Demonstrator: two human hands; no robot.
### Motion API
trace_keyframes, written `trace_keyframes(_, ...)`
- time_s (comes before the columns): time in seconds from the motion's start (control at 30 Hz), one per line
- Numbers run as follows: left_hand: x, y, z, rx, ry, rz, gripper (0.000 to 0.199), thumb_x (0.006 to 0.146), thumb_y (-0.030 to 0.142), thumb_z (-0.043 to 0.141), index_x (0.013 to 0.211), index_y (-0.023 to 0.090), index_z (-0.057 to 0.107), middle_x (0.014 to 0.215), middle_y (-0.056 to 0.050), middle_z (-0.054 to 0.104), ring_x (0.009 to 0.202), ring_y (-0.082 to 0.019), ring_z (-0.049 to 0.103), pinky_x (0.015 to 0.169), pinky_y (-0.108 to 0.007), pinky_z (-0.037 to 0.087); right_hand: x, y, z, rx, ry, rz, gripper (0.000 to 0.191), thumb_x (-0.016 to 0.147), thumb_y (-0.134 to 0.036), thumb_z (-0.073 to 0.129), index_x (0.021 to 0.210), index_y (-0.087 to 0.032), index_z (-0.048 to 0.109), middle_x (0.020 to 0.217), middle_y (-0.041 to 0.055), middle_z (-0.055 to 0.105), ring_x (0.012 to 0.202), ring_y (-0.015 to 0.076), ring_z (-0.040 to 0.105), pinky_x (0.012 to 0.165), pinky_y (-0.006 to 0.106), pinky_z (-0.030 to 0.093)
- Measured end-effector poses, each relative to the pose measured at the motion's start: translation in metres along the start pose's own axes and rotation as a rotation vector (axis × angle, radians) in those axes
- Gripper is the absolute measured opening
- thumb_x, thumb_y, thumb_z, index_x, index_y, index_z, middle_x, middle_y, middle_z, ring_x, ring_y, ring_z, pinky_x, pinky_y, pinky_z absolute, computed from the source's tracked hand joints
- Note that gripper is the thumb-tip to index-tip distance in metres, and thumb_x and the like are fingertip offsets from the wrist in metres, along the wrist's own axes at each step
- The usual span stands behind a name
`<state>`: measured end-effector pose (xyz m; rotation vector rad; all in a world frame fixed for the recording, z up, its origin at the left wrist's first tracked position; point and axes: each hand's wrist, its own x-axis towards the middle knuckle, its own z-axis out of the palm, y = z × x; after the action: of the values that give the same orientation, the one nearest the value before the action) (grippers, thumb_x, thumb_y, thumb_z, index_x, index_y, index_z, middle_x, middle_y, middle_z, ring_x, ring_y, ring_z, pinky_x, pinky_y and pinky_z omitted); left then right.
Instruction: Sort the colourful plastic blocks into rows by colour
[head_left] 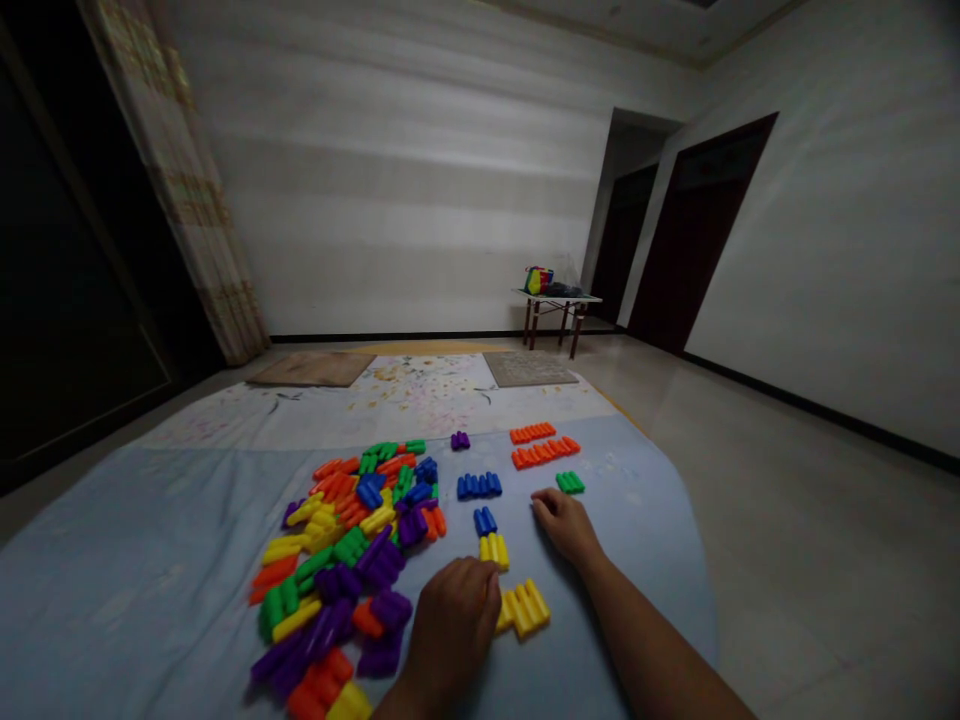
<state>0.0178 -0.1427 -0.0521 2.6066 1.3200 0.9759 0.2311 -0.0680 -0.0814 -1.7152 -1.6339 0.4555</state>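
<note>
My left hand [459,612], fingers curled together, is at the yellow pieces [526,607] near the front of the cloth; its fingertips are hidden, so what it holds cannot be made out. Farther right, my right hand [564,522] rests on the cloth with fingers curled, just below a green piece [570,482]. Between the hands lie a smaller yellow piece [493,551] and a small blue one [485,521]. Behind them are a blue row [479,486], a purple piece [460,440] and two orange rows [546,452].
A mixed pile of colourful ribbed pieces [351,547] spreads left of my left hand. The table's cloth [150,560] is pale blue, with a floral cloth behind. Two flat boards [313,369] lie at the far edge. A small side table [559,297] stands beyond.
</note>
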Motion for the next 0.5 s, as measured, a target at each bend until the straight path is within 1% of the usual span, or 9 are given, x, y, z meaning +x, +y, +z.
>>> trace_keyframes(0.1,0.005,-0.01,-0.009,0.055,0.055,-0.069,0.023,0.085,0.022,0.039,0.089,0.019,0.061,0.083,-0.005,0.066,0.08,-0.016,0.061,0.075,-0.031,0.048,0.0,0.001,0.0,0.007,-0.005,-0.015,0.026,0.079,-0.029,0.045,0.09,-0.019,0.066,0.088,0.0045,0.069,0.083,0.0162,0.062,0.076,0.025,0.044)
trace_keyframes(0.2,0.015,-0.026,-0.021,0.145,0.057,-0.207,0.026,0.085,0.026,0.039,0.096,0.017,0.061,0.094,-0.007,0.065,0.089,-0.019,0.059,0.083,-0.034,0.045,0.001,0.002,0.001,0.008,-0.007,-0.005,0.026,0.078,-0.029,0.045,0.091,-0.019,0.065,0.089,0.0041,0.069,0.083,0.0159,0.062,0.076,0.025,0.044)
trace_keyframes(0.33,0.028,-0.045,-0.036,0.302,-0.053,-0.384,0.035,0.082,0.031,0.041,0.109,0.015,0.055,0.104,-0.011,0.06,0.098,-0.022,0.055,0.086,-0.036,0.041,-0.001,0.002,0.001,-0.006,-0.003,-0.001,0.025,0.078,-0.029,0.045,0.091,-0.02,0.065,0.088,0.0035,0.068,0.082,0.0156,0.061,0.075,0.024,0.043)
trace_keyframes(0.43,0.032,-0.056,-0.042,0.36,-0.166,-0.446,0.034,0.08,0.031,0.045,0.107,0.014,0.056,0.103,-0.012,0.06,0.099,-0.024,0.054,0.086,-0.035,0.04,-0.001,0.001,0.001,-0.01,0.002,-0.012,0.025,0.079,-0.029,0.044,0.09,-0.02,0.065,0.087,0.0033,0.068,0.081,0.0157,0.061,0.074,0.024,0.043)
trace_keyframes(0.5,0.033,-0.061,-0.046,0.336,-0.196,-0.469,0.032,0.08,0.028,0.044,0.106,0.015,0.056,0.103,-0.011,0.061,0.1,-0.023,0.055,0.086,-0.033,0.04,-0.001,0.002,0.002,-0.009,-0.004,-0.013,0.025,0.079,-0.029,0.045,0.09,-0.02,0.065,0.087,0.0033,0.068,0.082,0.0159,0.061,0.073,0.024,0.043)
